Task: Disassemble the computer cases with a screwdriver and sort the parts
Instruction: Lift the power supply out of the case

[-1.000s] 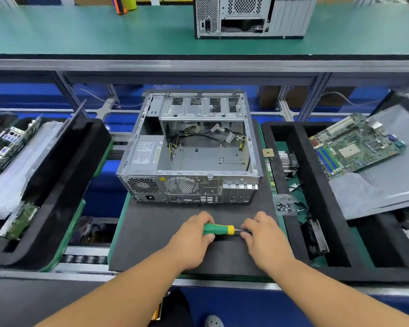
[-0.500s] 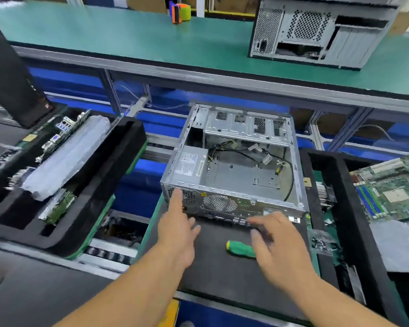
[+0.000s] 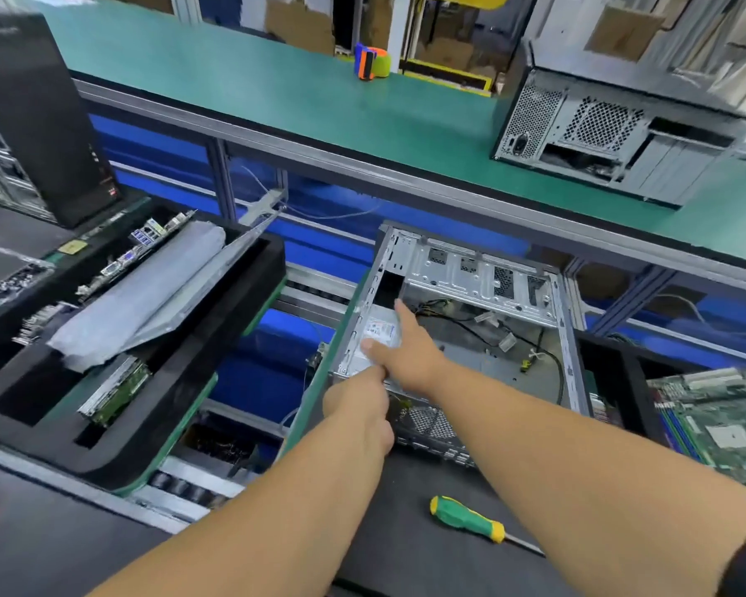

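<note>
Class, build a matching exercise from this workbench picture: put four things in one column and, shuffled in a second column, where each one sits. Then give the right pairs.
Things:
1. screwdriver
2. tape dispenser
3. green motherboard
4. right hand

Places:
A. in the tray at the right edge
B. lying on the dark mat, no hand on it
C. on the power supply inside the open case
D. on the far green bench

Pairs: 1-B, 2-D, 3-A, 4-C

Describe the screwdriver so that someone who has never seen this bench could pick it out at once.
Start at the open metal case on the dark mat. Come toward the viewer along the mat, between the two forearms, to the screwdriver lying flat and untouched. Its green handle with a yellow collar and thin steel shaft is the only bright tool there.
</note>
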{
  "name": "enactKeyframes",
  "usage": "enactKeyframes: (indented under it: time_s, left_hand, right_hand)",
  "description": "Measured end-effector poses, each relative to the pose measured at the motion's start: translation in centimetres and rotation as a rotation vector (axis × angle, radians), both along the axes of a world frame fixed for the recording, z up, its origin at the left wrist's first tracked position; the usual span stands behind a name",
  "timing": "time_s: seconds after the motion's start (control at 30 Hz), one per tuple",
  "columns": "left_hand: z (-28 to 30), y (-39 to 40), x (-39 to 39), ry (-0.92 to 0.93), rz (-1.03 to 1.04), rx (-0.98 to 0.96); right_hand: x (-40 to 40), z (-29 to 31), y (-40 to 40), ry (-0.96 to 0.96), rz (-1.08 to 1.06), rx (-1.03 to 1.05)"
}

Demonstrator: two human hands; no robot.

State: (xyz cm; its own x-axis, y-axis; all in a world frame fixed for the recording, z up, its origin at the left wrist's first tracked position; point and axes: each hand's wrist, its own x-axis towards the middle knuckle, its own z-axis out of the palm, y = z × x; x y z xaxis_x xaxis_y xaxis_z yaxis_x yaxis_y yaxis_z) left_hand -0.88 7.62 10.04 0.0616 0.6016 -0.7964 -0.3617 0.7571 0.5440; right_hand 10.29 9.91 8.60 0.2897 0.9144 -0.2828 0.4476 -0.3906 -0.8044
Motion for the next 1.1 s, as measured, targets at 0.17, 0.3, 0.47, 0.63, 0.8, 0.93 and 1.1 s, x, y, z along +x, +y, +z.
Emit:
enactKeyframes:
  time_s: [0.17,0.3,0.47,0.63,0.8,0.93,1.1]
  left_hand:
    - [-0.9,-0.1,-0.2,-0.037,0.025,0.016]
    - [-0.9,-0.1,0.4,-0.067,0.039,0.034]
    - [-1.3,-0.7,0.9,-0.133,0.071,0.09]
    - [-1.0,-0.3,1.9,-0.145,0.044,0.111]
    - [-1.9,-0.2,2.3,-0.016,0.085,0.132]
    - [-2.9,0.1,1.9,0.079,0.103,0.138]
    - [-3.4,0.4,2.1,0.096,0.151,0.145]
  right_hand:
    - [0.6,-0.4,0.0,0.166,-0.099,0.049]
    - [1.4,-0.5,0.4,0.201,-0.063,0.051]
    - [3.5,-1.2,0.3,0.277,-0.013,0.057]
    - [5.4,-2.1,-0.4,0.26,0.054,0.076]
    - [6.5,-1.7,0.2,0.015,0.223,0.137]
    - [7.4,-1.9,0.3,-0.075,0.335,0.103]
    - [7.8,-3.1,0.0,-0.076,0.441,0.085]
